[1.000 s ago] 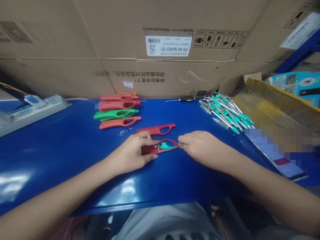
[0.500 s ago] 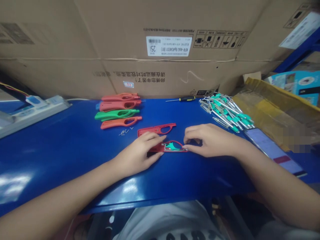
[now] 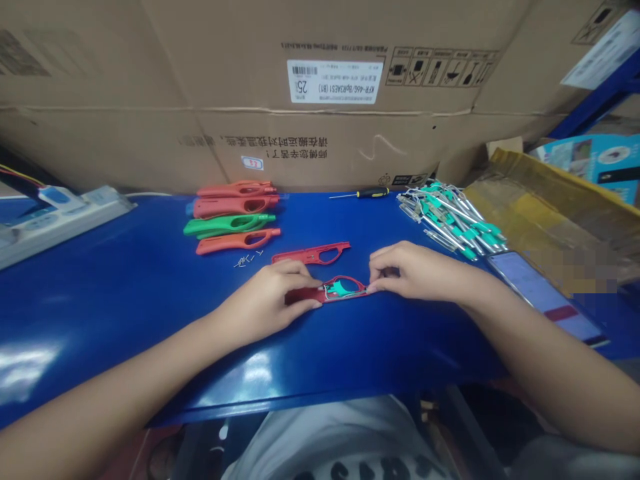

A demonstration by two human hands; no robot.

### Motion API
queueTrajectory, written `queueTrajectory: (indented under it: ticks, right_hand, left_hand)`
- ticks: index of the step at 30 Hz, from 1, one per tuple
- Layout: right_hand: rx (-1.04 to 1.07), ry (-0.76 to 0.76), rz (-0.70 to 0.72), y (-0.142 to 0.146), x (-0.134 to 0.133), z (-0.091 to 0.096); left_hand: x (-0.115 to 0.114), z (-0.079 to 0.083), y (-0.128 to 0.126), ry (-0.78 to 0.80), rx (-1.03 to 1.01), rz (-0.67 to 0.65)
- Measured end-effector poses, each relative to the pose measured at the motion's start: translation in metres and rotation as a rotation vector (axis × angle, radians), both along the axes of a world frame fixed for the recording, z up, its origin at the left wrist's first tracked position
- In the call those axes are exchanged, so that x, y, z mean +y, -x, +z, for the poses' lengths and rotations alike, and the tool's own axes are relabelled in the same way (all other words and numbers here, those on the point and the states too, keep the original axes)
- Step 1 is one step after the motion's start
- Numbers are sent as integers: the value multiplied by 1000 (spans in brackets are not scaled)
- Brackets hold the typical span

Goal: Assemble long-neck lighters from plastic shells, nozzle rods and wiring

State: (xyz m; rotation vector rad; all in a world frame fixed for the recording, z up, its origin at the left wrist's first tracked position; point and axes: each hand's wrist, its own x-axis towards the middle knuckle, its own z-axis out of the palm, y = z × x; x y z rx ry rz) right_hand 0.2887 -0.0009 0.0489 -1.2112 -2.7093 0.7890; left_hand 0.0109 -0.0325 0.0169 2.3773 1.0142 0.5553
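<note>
A red lighter half-shell [image 3: 306, 294] lies on the blue table with its inner side up. Inside it sit a green trigger [image 3: 341, 289] and white wire. My left hand [image 3: 267, 293] grips the wide handle end, thumb at the near edge and fingers over the far edge. At the narrow tip on the right, the thumb and forefinger of my right hand [image 3: 413, 272] are pinched together; whatever is between them besides the tip is hidden. Just behind lies the matching red half-shell [image 3: 311, 254], touched by neither hand.
Several closed lighter bodies [image 3: 235, 206], red, green and orange, lie back left beside small screws [image 3: 249, 259]. A screwdriver [image 3: 373, 193], a pile of green-and-metal lighter inserts [image 3: 453, 220] and a phone [image 3: 545, 297] lie further right. A power strip [image 3: 85, 217] stands left; cardboard [image 3: 240, 73] walls the back.
My left hand has shifted slightly left along the half-shell, and the shell's tip tilts up a little. My right fingers stay at the tip. The whole view has shifted slightly.
</note>
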Motion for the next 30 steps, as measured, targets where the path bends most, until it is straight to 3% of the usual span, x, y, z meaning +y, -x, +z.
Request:
queueTrajectory:
  ticks: [6,14,22,25,28,30]
  right_hand:
    - [-9,-96,5,2,0,-4]
    - [92,-39,48,-2,6,-7]
    - [148,-69,45,-2,6,-4]
    - [121,-234,-115,-13,17,-7]
    - [-78,-499,-489,-33,36,-13]
    - [-177,-621,-613,-47,50,-20]
  left_hand:
    - [-6,1,-2,-93,96,26]
    - [-16,2,-4,-246,350,34]
    - [-21,4,-9,-207,368,99]
    - [-19,2,-5,-217,307,54]
    - [-16,0,-1,-231,261,10]
    - [-15,-1,1,-230,247,-7]
